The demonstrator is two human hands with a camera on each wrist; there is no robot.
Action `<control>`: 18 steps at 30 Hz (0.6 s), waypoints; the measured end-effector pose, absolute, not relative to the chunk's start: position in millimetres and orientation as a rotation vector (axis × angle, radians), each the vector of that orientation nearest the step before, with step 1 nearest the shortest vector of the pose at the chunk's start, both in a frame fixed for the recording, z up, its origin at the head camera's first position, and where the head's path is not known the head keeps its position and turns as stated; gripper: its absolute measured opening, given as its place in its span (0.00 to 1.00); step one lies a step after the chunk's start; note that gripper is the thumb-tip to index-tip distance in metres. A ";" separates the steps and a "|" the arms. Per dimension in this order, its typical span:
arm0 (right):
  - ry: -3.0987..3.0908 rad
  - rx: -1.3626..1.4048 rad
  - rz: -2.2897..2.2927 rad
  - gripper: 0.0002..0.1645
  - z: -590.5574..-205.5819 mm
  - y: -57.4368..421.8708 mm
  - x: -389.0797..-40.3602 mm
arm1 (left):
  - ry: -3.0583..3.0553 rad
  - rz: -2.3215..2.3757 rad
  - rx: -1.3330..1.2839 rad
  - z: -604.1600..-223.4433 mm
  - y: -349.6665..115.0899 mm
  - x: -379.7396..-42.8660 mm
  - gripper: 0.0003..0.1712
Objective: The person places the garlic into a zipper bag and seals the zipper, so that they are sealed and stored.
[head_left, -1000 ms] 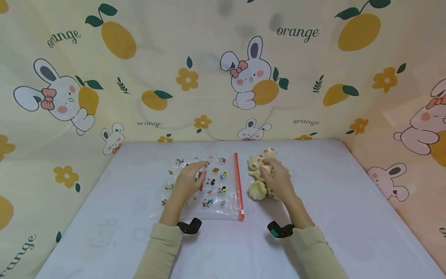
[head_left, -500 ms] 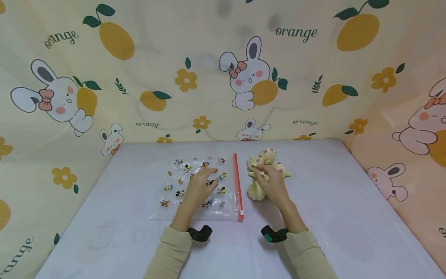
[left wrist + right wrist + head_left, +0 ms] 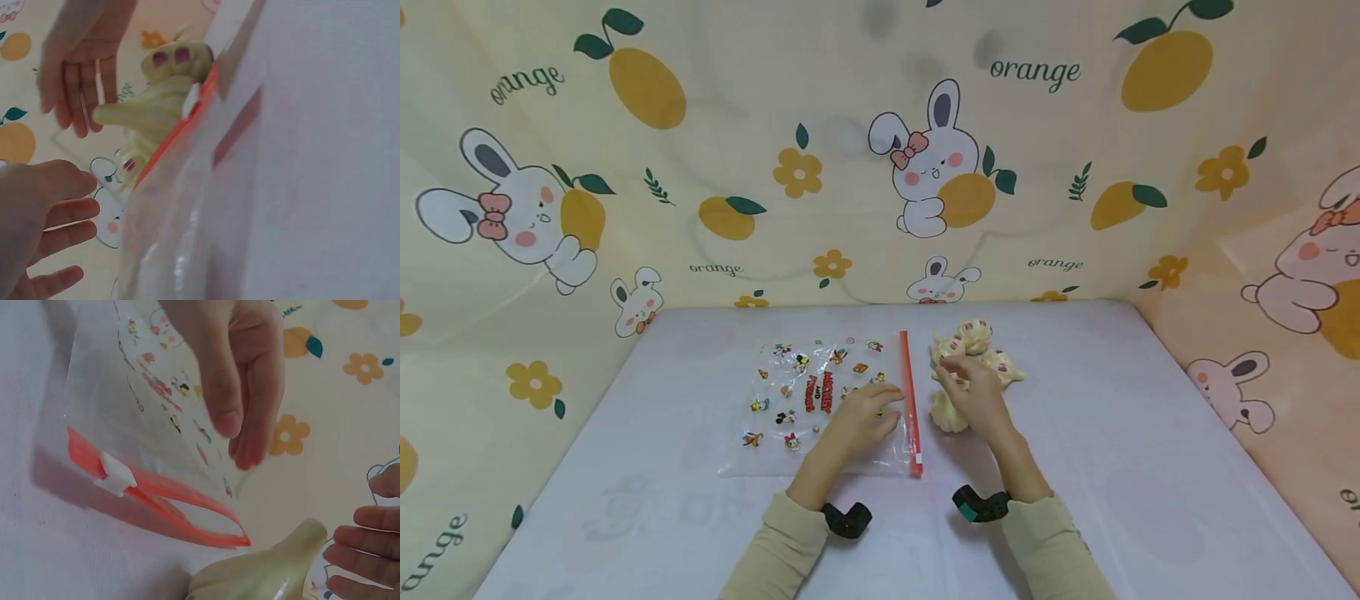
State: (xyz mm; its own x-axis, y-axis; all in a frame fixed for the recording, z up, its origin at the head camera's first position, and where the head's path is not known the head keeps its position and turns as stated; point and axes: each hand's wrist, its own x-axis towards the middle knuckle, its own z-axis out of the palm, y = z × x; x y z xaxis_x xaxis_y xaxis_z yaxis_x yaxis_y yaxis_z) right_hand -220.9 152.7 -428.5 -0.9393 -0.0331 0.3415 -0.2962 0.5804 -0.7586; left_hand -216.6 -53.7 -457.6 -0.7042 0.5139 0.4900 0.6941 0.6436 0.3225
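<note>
A clear zip bag (image 3: 775, 433) printed with small cartoon figures lies flat on the table. Its red zip strip (image 3: 907, 367) runs along the right side, with a white slider (image 3: 117, 475) near one end; in the right wrist view the mouth gapes partway. Above the bag, close to that strip, is my left hand (image 3: 863, 421), fingers loosely bent around nothing. Several pale garlic bulbs (image 3: 950, 412), some with purplish patches, are grouped right of the bag. Over them hovers my right hand (image 3: 981, 400), hiding part of the group; its fingers (image 3: 369, 553) are extended and hold nothing.
The white table (image 3: 1120, 467) extends on both sides of the bag and garlic. A fabric backdrop (image 3: 850, 208) with rabbits and oranges rises behind and beside it. Each wrist wears a black camera (image 3: 847, 520).
My left hand has moved right and nearer across the bag, toward the red strip, uncovering the printed lettering. My right hand has shifted slightly left over the garlic. Bag and bulbs stay put.
</note>
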 end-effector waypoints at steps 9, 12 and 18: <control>-2.535 0.256 1.276 0.17 -427.9 147.2 -222.9 | -2.443 -0.586 -1.081 -467.1 -43.2 -215.6 0.12; -2.518 0.265 1.308 0.16 -428.2 144.7 -224.7 | -2.425 -0.551 -1.134 -467.6 -40.2 -214.3 0.12; -2.528 0.261 1.341 0.16 -426.7 139.5 -224.5 | -2.502 -0.434 -1.189 -465.4 -36.8 -209.2 0.13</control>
State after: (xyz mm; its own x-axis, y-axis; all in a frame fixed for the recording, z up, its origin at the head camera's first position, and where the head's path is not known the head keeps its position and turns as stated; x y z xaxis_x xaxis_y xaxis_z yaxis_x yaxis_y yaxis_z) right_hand -224.5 139.5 -426.7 -0.9480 -0.0335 0.3164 -0.2807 0.5561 -0.7822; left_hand -209.2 -36.8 -465.4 -0.5944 0.6840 0.4230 0.7865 0.6042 0.1282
